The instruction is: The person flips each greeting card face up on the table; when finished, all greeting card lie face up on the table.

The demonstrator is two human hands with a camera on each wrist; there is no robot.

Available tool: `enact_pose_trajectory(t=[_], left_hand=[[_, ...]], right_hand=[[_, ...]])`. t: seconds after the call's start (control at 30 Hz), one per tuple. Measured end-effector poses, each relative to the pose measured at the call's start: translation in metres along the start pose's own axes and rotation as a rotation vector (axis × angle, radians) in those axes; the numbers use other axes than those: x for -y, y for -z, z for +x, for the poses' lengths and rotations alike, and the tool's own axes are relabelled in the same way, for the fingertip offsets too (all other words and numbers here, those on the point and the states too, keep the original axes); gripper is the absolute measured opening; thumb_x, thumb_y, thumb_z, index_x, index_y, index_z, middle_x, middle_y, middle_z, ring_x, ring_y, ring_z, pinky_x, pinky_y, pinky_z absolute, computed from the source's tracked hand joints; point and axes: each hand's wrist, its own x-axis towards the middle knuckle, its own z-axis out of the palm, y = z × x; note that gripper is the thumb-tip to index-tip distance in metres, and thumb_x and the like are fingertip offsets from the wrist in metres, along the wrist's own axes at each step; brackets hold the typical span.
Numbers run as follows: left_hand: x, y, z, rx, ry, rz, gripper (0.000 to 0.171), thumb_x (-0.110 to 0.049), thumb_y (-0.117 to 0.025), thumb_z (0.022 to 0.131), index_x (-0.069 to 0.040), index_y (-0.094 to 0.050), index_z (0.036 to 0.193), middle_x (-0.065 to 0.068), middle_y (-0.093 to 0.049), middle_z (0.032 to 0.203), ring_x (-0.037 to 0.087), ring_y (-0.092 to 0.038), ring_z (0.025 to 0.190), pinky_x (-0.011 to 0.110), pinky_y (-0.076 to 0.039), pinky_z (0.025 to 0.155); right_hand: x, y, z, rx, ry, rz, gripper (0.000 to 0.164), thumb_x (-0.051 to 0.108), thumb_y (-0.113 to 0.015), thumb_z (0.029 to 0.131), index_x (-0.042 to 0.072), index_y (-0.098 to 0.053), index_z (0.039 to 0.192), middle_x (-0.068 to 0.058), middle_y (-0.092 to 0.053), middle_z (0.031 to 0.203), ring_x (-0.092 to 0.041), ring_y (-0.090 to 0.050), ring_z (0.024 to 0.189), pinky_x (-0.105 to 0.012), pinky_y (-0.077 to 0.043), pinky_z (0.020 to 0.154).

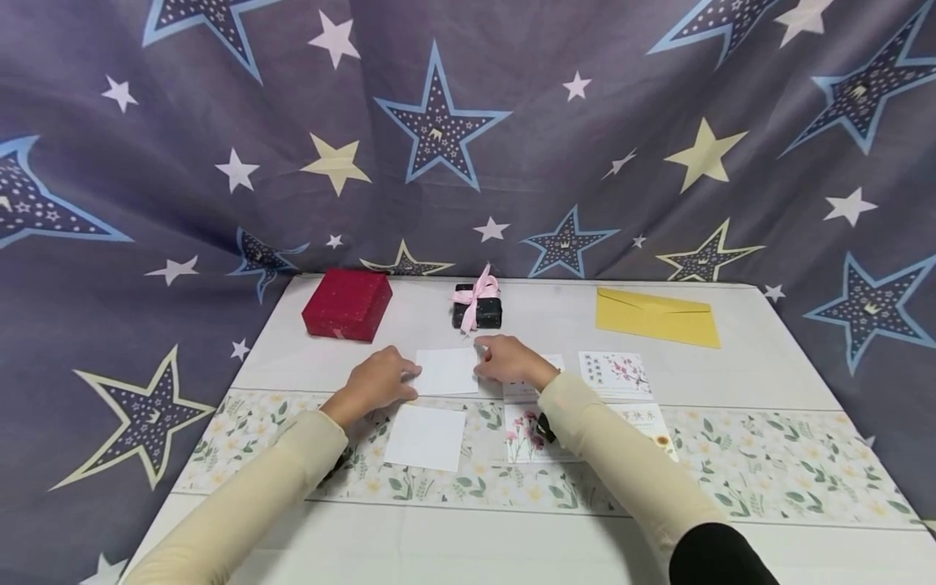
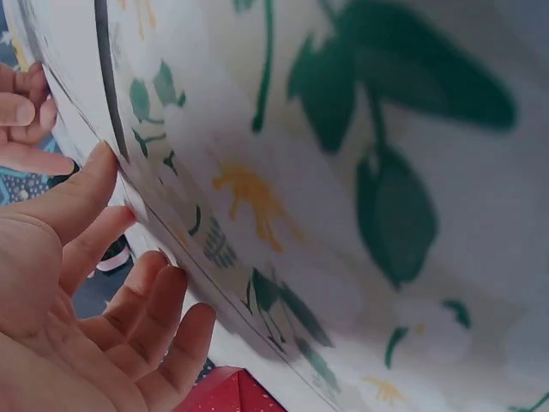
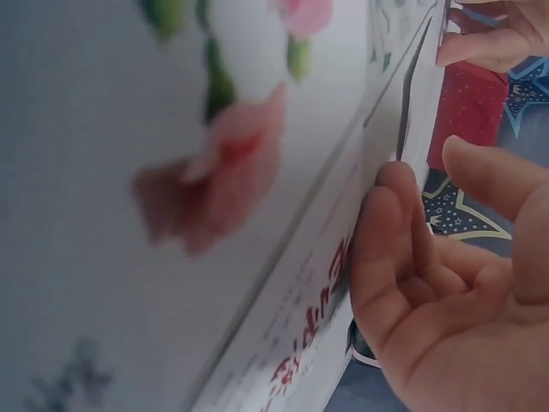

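Blank white square-cornered paper card lies between my two hands, on the table. Key relation: card is right of the left hand and left of the right hand. Longer side seems to run side to side, but the slant makes that shaky. Left looks nearer: its fingertips meet the card's left edge. Right fingertips are at or just beside the right edge; I can't tell if all touch.

Left fingers loosely bent, spread apart, no clear pinch. Right fingers relaxed and bent, one held away from the others; no firm grip that I can see.

Second blank white card sits just nearer me, on the floral fabric runner.

Hard to see: whether any fingertip goes under the card, or the card is lifted. My cream right sleeve covers part of the white printed card with pink flowers. Dark object by that sleeve: can't identify. Both wrist views: close print blurred, card only a thin sliver.
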Motion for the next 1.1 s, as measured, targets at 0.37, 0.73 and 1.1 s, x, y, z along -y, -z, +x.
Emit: enact_pose_trajectory(t=[0.37, 0.73, 1.1], left_hand=[[-0.001, 0.001, 0.001, -0.009, 0.038, 0.016, 0.048, -0.029, -0.087, 0.079, -0.02, -0.075, 0.125, 0.011, -0.064, 0.113, 0.024, -0.064, 0.103, 0.046, -0.057, 0.086], [-0.001, 0.003, 0.0, -0.01, 0.052, 0.034, 0.048, -0.03, -0.087, 0.079, -0.019, -0.076, 0.124, 0.01, -0.065, 0.112, 0.023, -0.065, 0.102, 0.045, -0.057, 0.086], [-0.007, -0.001, 0.001, -0.041, 0.029, 0.103, 0.046, -0.034, -0.086, 0.079, -0.022, -0.077, 0.122, 0.01, -0.066, 0.112, 0.026, -0.067, 0.106, 0.046, -0.059, 0.085]], right_hand=[[0.004, -0.003, 0.007, -0.023, -0.072, 0.022, 0.058, 0.024, -0.067, 0.097, 0.009, -0.05, 0.15, -0.008, -0.07, 0.093, -0.013, -0.061, 0.068, -0.03, -0.052, 0.075], [0.008, -0.002, 0.012, -0.039, -0.104, 0.084, 0.044, 0.022, -0.068, 0.096, 0.009, -0.061, 0.138, -0.007, -0.07, 0.091, -0.013, -0.064, 0.073, -0.026, -0.052, 0.069], [0.011, 0.001, 0.026, -0.104, -0.143, 0.065, 0.013, 0.016, -0.067, 0.094, 0.006, -0.069, 0.102, -0.006, -0.066, 0.088, -0.013, -0.058, 0.065, -0.024, -0.046, 0.059]])
